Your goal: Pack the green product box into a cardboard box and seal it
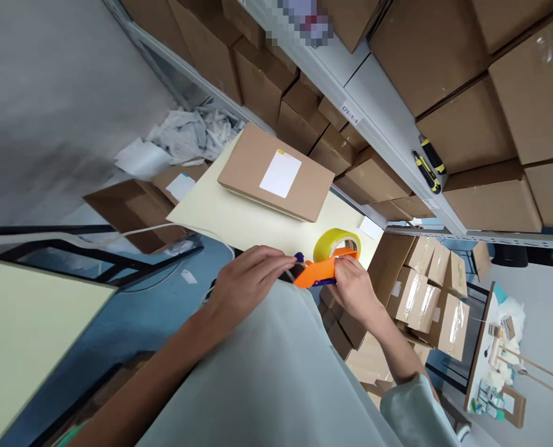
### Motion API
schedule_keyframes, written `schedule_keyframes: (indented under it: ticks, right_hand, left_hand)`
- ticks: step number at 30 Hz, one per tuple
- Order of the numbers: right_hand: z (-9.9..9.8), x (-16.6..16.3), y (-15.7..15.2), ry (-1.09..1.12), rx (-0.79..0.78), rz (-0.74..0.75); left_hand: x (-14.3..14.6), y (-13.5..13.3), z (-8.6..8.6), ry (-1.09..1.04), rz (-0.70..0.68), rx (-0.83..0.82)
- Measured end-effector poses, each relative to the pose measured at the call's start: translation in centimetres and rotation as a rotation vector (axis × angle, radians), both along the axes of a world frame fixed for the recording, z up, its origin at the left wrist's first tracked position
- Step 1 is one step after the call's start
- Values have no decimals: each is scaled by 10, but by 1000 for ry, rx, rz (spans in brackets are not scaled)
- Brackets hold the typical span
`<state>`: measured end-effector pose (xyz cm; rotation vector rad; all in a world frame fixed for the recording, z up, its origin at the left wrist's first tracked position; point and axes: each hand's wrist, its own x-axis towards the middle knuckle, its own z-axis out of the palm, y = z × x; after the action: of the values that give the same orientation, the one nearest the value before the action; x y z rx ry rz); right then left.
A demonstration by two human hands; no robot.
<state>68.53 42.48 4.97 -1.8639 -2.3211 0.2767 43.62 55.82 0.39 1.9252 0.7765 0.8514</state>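
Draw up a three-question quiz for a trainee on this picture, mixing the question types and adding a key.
1. True or false: the right hand holds the orange tape dispenser, while the flat, labelled box lies on the pale table.

2. Multiple choice: what colour is the tape roll on the dispenser?
A) blue
B) white
C) yellow

3. Count: how many black-and-yellow cutters lie on the grey shelf?

Key:
1. True; the left hand is also near the dispenser, with its fingers at the front end.
2. C
3. Two
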Motion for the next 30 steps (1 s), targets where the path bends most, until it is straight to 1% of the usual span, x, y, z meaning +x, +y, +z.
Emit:
schedule_keyframes:
  ticks: [2, 4, 6, 8, 10, 12, 14, 16, 18, 21, 23, 25, 30]
  right_hand:
    - [-28, 12, -9, -15, -144, -19]
    - [-56, 20, -18, -42, -321, -55]
    - [-79, 24, -27, -65, -490, -84]
    - [-93, 27, -38, -67, -607, -99]
    - [-100, 36, -50, -59, -659, -111]
    - [-101, 52, -63, -75, -657, -140]
    - [-102, 76, -72, -126, -645, -187]
    - [-104, 103, -74, -195, -644, -246]
    - [-111, 126, -68, -251, -651, -301]
    - [-129, 148, -48, -278, -645, -349]
    - [-142, 154, -33, -273, -623, -362]
    - [-155, 156, -22, -274, -598, -370]
    - [-180, 157, -11, -307, -581, -401]
  left_hand:
    - [15, -17, -35, 96, 40, -207]
    - [28, -34, -69, 160, 61, -367]
    - [38, -50, -97, 176, 44, -443]
    - [43, -63, -117, 172, 1, -486]
    - [42, -68, -133, 165, -31, -525]
    - [36, -63, -146, 164, -1, -519]
    - [28, -48, -160, 172, 123, -458]
    - [22, -27, -176, 189, 294, -386]
    - [26, -7, -192, 176, 381, -364]
    - [44, 15, -211, 115, 489, -367]
    - [59, 24, -221, 72, 545, -380]
    - [69, 30, -229, 44, 566, -409]
    - [78, 37, -246, 62, 608, -451]
